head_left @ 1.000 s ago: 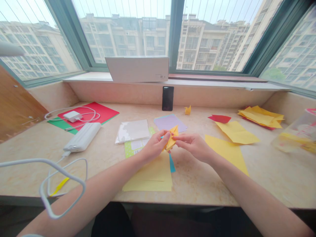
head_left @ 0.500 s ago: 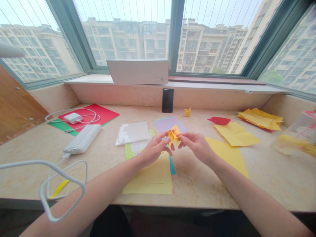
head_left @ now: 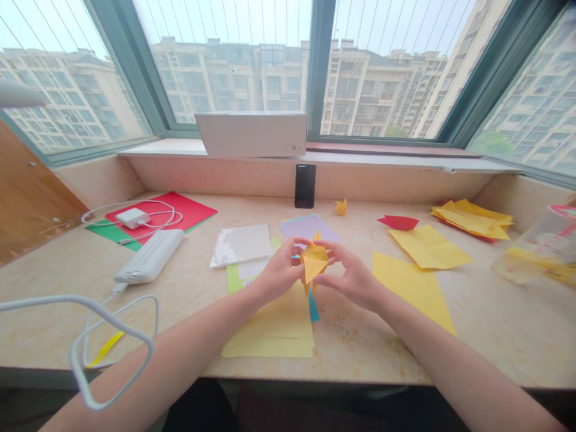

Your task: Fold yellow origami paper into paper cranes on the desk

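Between my two hands, above the middle of the counter, is a folded yellow origami paper piece with pointed tips at top and bottom. My left hand grips its left side, fingers curled behind it. On the right side, the thumb and fingers of my right hand pinch it. Below lie pale yellow sheets, a blue strip of paper and a lilac sheet. A small yellow folded figure stands farther back.
A black phone leans on the back wall. At right are yellow sheets, a red paper piece, a paper stack and a clear plastic container. At left lie a white power bank, cables and red paper.
The yellow origami piece has been turned and now shows a broad flat face with a point downward. Both hands have shifted their grip around its sides.
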Demonstrator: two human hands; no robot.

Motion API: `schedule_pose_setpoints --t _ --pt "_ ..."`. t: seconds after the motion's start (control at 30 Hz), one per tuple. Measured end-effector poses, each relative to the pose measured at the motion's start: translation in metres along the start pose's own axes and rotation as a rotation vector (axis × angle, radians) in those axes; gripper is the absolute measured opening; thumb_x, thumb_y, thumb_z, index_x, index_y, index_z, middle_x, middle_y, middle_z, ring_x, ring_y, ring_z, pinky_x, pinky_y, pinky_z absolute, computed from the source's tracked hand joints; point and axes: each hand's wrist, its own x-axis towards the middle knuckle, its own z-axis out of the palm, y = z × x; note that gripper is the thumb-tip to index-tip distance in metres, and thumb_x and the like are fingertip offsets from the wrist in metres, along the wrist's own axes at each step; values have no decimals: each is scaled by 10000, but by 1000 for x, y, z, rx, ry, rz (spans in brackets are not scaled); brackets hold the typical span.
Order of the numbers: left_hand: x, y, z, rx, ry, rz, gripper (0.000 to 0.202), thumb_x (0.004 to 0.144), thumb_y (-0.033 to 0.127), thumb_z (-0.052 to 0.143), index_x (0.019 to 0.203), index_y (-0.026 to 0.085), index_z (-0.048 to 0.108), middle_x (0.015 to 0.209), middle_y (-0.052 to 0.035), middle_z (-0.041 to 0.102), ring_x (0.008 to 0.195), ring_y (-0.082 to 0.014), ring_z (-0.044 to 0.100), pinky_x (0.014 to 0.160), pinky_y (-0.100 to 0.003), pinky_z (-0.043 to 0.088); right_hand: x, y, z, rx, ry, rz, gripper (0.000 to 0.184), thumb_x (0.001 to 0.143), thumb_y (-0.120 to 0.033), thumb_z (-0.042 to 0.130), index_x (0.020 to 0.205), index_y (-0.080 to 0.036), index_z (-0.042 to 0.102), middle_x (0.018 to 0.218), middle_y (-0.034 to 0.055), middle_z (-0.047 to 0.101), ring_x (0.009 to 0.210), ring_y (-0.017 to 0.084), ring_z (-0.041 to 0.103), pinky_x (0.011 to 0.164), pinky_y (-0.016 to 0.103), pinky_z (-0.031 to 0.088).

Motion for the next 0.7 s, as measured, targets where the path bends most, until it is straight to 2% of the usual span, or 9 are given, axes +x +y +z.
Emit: schedule_pose_setpoints --t 0.13,0.27,0.33,0.4,0.47,0.53,0.6,0.67,0.7 --pt "-1 -3 -1 47 -109 -10 655 785 315 781 1316 220 409 956 -51 680 881 -222 707 722 -303 521 2 3 1 285 52 119 488 912 -428 629 1341 -217 531 985 68 744 896 222 709 815 384 551" --pt "-1 -3 1 56 -171 -36 493 807 399 753 1186 170 533 946 -73 694 865 -212 686 738 -309 505 4 4 4 405 159 177 686 900 -422 643 1486 -207 359 824 9 738 743 191 706 724 339 563" --pt "-1 -2 1 59 -152 -61 413 809 453 735 1040 141 595 917 -75 694 805 -190 667 699 -283 489 5 3 6 357 208 189 602 877 -422 668 1402 -186 492 824 23 752 774 203 716 742 335 562" --pt "0 -2 2 74 -105 -85 404 784 483 745 925 128 614 821 -49 677 711 -160 630 624 -245 446 5 1 8 297 243 188 352 861 -429 679 1096 -166 696 887 64 770 851 224 727 789 337 560" --pt "1 0 3 108 -55 -92 393 759 486 754 818 127 608 708 -11 632 623 -131 575 569 -223 389 4 -2 11 246 276 171 257 861 -424 679 903 -174 729 923 77 778 896 234 729 821 340 558" --pt "3 1 3 159 -32 -83 375 757 473 742 734 131 590 639 15 581 577 -113 526 546 -215 345 3 -4 11 216 300 144 244 867 -420 673 873 -183 728 925 72 781 895 229 730 827 340 560" --pt "4 3 1 205 -36 -66 360 775 465 713 715 135 582 633 18 569 575 -112 514 546 -217 336 5 -4 8 180 261 116 264 893 -431 638 897 -183 728 930 70 783 894 224 732 825 335 563" --pt "6 4 -4 250 -32 -41 334 808 462 671 801 135 605 688 -1 611 607 -130 547 565 -227 364 14 2 -4 85 178 108 329 949 -451 544 930 -178 727 948 76 782 890 216 736 809 328 567" --pt "7 4 -7 290 -17 -24 325 828 452 648 888 134 619 727 -14 638 629 -143 570 580 -235 385 21 7 -13 -6 191 134 380 984 -458 470 955 -173 720 954 81 779 852 206 740 775 322 572"
